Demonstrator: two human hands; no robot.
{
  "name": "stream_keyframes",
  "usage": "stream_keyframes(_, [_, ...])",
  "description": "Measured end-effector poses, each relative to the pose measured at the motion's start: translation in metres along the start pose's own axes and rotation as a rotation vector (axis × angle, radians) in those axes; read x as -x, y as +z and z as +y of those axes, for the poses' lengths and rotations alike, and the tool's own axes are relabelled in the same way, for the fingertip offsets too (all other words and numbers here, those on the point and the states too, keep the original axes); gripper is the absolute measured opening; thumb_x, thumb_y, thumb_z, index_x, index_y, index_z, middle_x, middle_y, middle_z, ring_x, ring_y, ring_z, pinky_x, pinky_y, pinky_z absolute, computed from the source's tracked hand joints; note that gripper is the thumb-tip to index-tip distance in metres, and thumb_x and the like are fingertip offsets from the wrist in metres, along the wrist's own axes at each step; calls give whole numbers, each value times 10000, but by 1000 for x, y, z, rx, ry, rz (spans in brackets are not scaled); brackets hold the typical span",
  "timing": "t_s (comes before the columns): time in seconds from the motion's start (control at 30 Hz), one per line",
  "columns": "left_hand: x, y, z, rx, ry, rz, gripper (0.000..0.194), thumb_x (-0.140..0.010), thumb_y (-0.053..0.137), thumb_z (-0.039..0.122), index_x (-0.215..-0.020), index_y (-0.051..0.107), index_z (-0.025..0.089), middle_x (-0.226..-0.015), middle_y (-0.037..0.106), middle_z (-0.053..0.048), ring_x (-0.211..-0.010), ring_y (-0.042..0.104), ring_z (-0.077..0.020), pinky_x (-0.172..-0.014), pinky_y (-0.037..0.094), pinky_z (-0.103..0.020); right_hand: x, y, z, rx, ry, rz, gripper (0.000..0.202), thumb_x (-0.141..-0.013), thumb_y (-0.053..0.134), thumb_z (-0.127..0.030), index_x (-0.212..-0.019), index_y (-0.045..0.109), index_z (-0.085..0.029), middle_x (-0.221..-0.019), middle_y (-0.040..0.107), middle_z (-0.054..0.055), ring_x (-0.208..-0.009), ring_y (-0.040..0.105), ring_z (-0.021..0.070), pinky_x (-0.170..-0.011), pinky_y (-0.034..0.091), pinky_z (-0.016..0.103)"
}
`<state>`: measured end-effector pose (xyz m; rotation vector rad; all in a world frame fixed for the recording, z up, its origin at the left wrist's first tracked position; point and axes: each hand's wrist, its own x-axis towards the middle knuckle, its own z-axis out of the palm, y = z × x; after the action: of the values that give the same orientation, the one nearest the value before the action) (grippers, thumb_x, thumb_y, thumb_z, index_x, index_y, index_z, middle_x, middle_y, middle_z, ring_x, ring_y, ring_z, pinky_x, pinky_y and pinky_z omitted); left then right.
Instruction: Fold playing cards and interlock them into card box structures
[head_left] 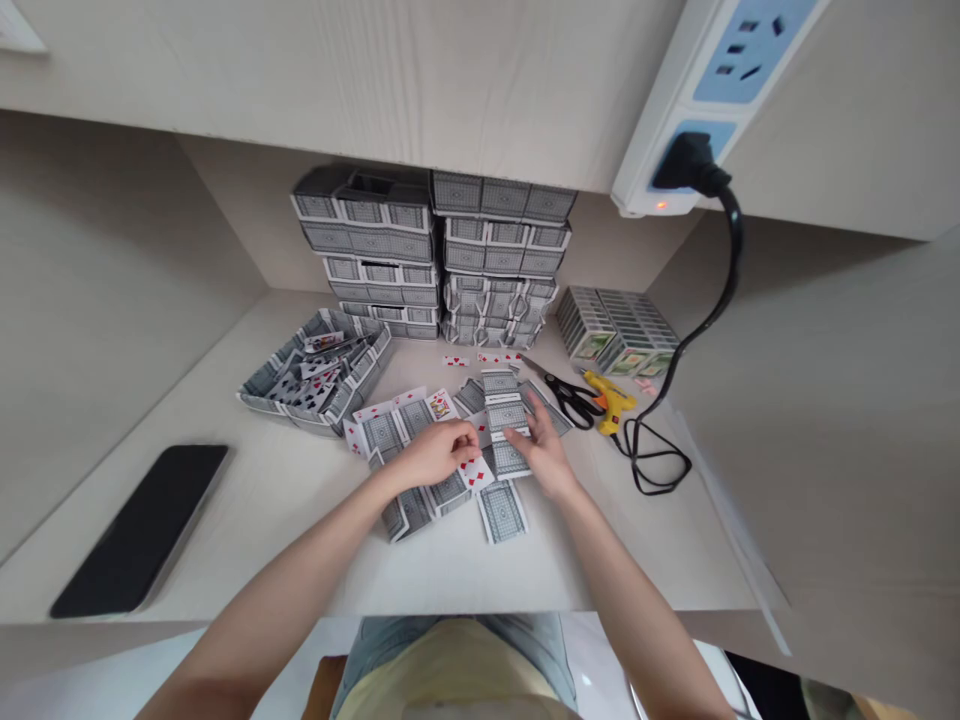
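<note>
My left hand (439, 453) rests on a panel of joined playing cards (382, 432), most showing grey patterned backs. Its fingers are curled together, and whatever lies between the fingertips is hidden. Just below those fingertips sits a red diamond card (476, 473). My right hand (546, 452) grips the right edge of a strip of folded playing cards (508, 420), thumb on top and fingers along the side. Beneath the strip are loose cards, among them a face-down playing card (503, 512) nearer the table's front edge.
A card-built tray (259, 400) with loose cards and a metal tool stands left. Stacked card boxes (390, 240) rise behind. To the right lie black scissors (574, 400), a yellow glue gun (611, 400) with its cord and packed card decks (615, 330). A phone (142, 530) lies left.
</note>
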<state>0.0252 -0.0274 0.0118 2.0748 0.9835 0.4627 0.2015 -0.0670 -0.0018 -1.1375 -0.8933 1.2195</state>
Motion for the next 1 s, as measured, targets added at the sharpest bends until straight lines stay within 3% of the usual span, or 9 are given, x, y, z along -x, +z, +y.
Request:
stream_keyframes(0.23, [-1,0,-1,-6,0,-4,131,-754,511,307,-722,561,191,-631,559,18,-594,503,-123,-571,352,-226,0,1,11,101,-77,-66,739,-658,669,-258,-1296,295,-252,-1079,603,50,-972,571,196,-876,430,385])
stream_keyframes(0.47, [0,-1,-1,14,-10,-33,103,-755,502,291,-785,527,196,-653,558,21,-613,516,-125,-584,367,-227,2,7,17,247,-222,-23,630,-723,602,-254,-1285,318,-224,-1145,558,71,-1016,542,189,-936,378,378])
stream_keyframes(0.57, [0,-5,-1,20,-64,-5,249,-685,582,270,-896,467,202,-676,554,36,-623,530,-126,-580,375,-222,3,8,18,280,-252,-51,613,-740,583,-258,-1286,308,-209,-1154,549,87,-1028,535,195,-930,384,378])
stream_keyframes(0.67, [1,-11,-3,-145,-140,15,345,-596,665,328,-845,463,201,-682,554,32,-624,533,-140,-555,354,-229,3,9,19,294,-257,-83,588,-754,568,-261,-1279,308,-212,-1121,568,89,-1003,551,197,-913,400,381])
stream_keyframes(0.8, [4,-19,-6,-434,-225,-57,452,-503,671,546,-735,491,202,-710,583,-6,-641,537,-178,-524,309,-248,2,8,22,297,-265,-93,574,-766,557,-256,-1277,298,-226,-1119,571,83,-1001,553,194,-910,405,379])
stream_keyframes(1.0, [7,-22,-6,-554,-194,-148,445,-553,608,599,-709,509,195,-758,602,-34,-691,544,-188,-535,310,-251,-1,7,26,297,-266,-82,573,-761,565,-258,-1273,311,-216,-1163,546,93,-1038,534,202,-920,398,379])
